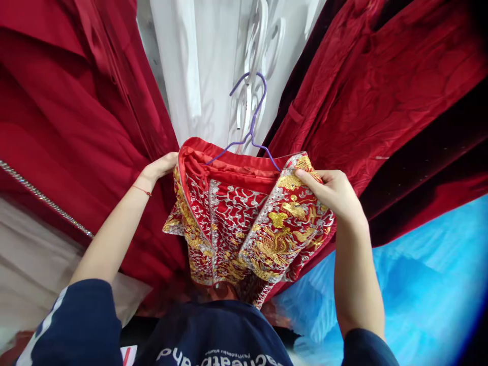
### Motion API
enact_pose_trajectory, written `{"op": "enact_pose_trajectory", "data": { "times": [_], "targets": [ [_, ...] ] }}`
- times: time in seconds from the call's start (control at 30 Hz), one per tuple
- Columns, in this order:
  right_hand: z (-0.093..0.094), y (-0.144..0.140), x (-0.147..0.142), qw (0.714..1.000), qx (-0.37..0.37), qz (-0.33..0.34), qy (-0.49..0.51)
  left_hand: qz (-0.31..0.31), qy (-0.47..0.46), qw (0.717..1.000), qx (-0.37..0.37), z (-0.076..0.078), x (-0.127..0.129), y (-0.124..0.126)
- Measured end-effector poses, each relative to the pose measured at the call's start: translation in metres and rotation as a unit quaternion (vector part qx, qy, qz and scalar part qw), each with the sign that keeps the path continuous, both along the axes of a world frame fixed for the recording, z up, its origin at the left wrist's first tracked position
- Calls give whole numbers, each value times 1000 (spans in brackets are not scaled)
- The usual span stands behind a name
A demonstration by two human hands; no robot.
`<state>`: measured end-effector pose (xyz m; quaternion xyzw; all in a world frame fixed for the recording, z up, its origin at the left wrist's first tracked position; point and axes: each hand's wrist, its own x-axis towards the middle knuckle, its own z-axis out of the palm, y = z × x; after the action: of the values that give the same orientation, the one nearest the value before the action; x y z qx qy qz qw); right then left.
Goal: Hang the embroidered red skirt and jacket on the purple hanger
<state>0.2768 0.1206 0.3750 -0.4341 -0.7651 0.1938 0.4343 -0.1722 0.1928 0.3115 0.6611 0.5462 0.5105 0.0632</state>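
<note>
Head view. You hold an embroidered red garment (pixel 247 223) at the centre of the frame, hung on a purple wire hanger (pixel 249 127) whose hook rises toward the upper centre, in front of a white panel (pixel 206 66).

Your left hand (pixel 162 166), centre left, lies against the garment's left shoulder edge; its fingers are hidden behind the cloth, so you cannot tell how far it is closed. Your right hand (pixel 335 195), centre right, is closed on the right shoulder edge, thumb over the gold embroidery and fingers tucked behind.

Handling, as a judgement: the cloth is soft and folds freely, yet the dense gold and silver thread likely makes it weighty and somewhat stiff in the panels. The satin lining at the collar looks slippery. The thread could snag. The sound hold is at the shoulder edges, near the hanger's arms.

Orientation: the collar opening faces the top of the frame; the body hangs toward the bottom, toward your navy sweatshirt (pixel 213 330). The long axis runs top to bottom.

Dark red garments (pixel 381 91) hang on both sides; blue plastic sheeting (pixel 427 284) fills the lower right.
</note>
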Motion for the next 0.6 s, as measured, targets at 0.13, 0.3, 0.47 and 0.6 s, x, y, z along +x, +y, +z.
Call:
{"op": "enact_pose_trajectory", "data": {
  "times": [0.13, 0.3, 0.47, 0.6],
  "targets": [
    [-3, -6, -2, 999, 34, -24, -11, 35, -95, 992, 76, 11, 22, -52],
    [-7, -6, -4, 995, 82, -43, -45, 129, 147, 971, 138, 5, 61, -106],
    [-19, -2, -3, 956, 222, -104, -162, 216, 186, 956, 69, -3, 47, -99],
    [-28, -1, -4, 903, 321, -94, -269, 230, 156, 958, 72, 5, 7, -86]
  ]
}}
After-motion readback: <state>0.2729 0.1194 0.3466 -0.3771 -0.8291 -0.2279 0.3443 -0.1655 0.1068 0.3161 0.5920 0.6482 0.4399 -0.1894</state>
